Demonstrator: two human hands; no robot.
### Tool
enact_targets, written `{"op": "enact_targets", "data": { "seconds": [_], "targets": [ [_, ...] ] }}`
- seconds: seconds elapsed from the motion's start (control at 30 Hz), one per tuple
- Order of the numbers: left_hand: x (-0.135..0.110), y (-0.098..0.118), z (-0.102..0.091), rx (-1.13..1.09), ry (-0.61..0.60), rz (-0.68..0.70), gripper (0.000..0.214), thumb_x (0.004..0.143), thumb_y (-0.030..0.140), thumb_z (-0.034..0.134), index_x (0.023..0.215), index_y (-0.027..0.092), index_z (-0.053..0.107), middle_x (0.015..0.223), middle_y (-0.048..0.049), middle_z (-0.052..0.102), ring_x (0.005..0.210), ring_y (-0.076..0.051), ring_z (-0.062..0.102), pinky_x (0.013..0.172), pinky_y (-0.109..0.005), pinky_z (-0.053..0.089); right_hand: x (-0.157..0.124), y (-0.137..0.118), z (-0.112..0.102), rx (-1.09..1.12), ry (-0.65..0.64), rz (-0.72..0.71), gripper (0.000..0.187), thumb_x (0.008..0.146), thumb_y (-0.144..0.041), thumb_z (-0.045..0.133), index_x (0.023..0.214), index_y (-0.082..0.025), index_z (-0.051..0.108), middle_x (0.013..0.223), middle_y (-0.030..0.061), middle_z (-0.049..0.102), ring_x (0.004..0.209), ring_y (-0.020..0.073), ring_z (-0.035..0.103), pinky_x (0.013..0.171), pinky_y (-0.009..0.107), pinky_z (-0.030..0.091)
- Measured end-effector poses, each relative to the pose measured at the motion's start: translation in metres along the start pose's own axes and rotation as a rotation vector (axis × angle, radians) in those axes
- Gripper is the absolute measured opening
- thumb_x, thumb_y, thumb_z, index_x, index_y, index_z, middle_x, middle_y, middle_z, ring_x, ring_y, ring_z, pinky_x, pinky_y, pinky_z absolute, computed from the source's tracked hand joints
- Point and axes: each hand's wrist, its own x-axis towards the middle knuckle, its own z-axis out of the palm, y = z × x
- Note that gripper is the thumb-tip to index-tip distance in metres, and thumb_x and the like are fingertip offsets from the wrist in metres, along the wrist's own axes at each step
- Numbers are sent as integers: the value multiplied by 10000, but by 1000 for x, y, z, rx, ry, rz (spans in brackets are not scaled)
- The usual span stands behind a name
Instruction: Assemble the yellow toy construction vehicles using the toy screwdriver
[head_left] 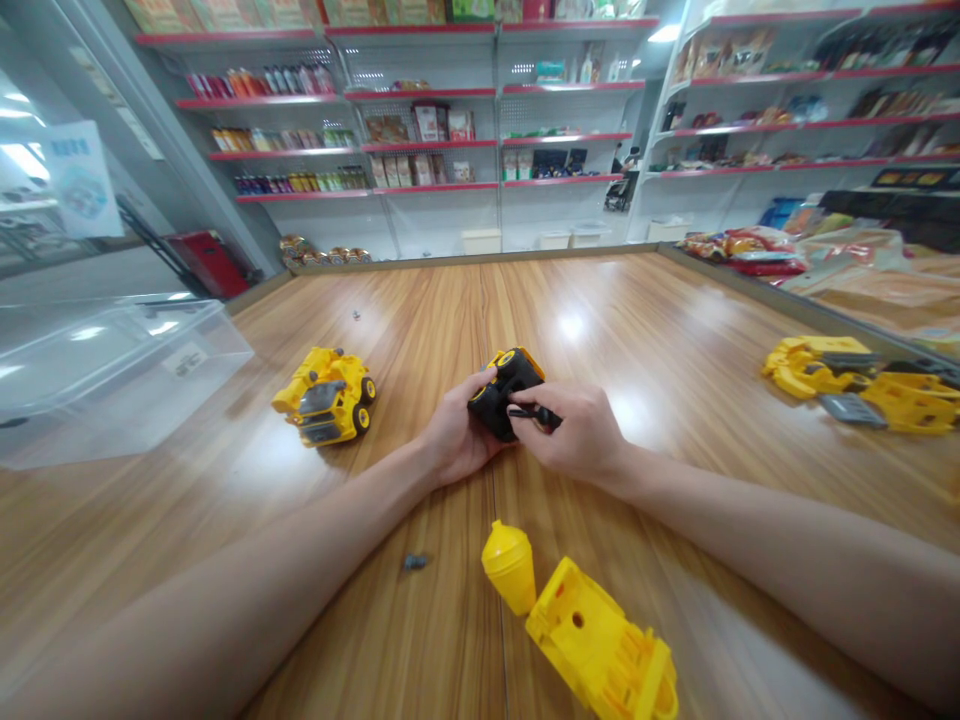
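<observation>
My left hand is closed around a toy truck's wheeled base, black underneath with yellow-hubbed wheels. The underside is tilted up toward me. Against it, my right hand pinches a short black tool that looks like a small screwdriver; its tip is hidden by the fingers. Nearer to me lie a yellow mixer drum and a yellow truck body with a round hole. A small grey plastic screw rests to the right of my left forearm.
On the left stand a yellow toy truck and a clear plastic bin. More yellow toy vehicle parts lie at the right edge. A tiny grey piece sits farther back. Stocked shelves rise beyond the wooden table.
</observation>
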Motion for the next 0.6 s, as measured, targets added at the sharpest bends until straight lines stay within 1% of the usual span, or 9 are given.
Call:
{"op": "enact_targets", "data": {
  "seconds": [0.07, 0.1, 0.2, 0.27, 0.37, 0.47, 0.6],
  "targets": [
    [1, 3, -3, -22, -28, -12, 292, 915, 334, 470, 951, 116, 660, 833, -114, 710, 707, -212, 673, 636, -334, 560, 2, -2, -5, 50, -5, 11, 225, 817, -294, 617, 988, -157, 672, 838, 53, 723, 676, 163, 652, 642, 270, 475],
    [1, 4, -4, -34, -53, -18, 303, 915, 342, 466, 950, 114, 663, 842, -121, 709, 697, -212, 669, 620, -330, 556, 3, -2, -7, 66, -10, 28, 233, 838, -298, 591, 1013, -154, 644, 830, 51, 712, 669, 160, 639, 634, 271, 468],
    [2, 7, -8, -57, -133, -56, 358, 916, 364, 450, 1021, 95, 662, 891, -149, 701, 680, -203, 653, 611, -316, 545, 5, -2, -11, 73, -11, 98, 154, 913, -247, 453, 1007, -167, 546, 759, 24, 645, 626, 148, 583, 591, 271, 421],
    [2, 9, -9, -61, -155, -71, 396, 917, 375, 440, 1060, 74, 654, 909, -166, 693, 681, -195, 644, 625, -305, 542, 5, 0, -10, 47, 14, 118, 114, 924, -211, 415, 976, -174, 510, 756, 19, 610, 630, 148, 563, 589, 275, 404],
    [3, 9, -10, -59, -129, -56, 404, 921, 382, 432, 1023, 64, 659, 873, -165, 686, 677, -194, 637, 630, -300, 537, 7, 4, -5, 8, 73, 79, 60, 886, -186, 487, 927, -169, 528, 838, 47, 598, 738, 169, 581, 662, 291, 435],
    [3, 9, -10, -53, -91, -51, 390, 921, 386, 436, 978, 72, 661, 839, -153, 681, 666, -197, 635, 629, -309, 537, 8, 5, -2, 27, 139, 8, 65, 842, -151, 558, 905, -165, 569, 897, 67, 592, 840, 185, 586, 751, 305, 464],
    [3, 8, -10, -45, -81, -41, 378, 924, 386, 436, 965, 83, 659, 834, -138, 681, 661, -200, 640, 616, -314, 535, 8, 5, -2, 84, 158, -56, 103, 832, -125, 593, 921, -171, 614, 915, 65, 608, 869, 180, 597, 773, 305, 483]
  ]
}}
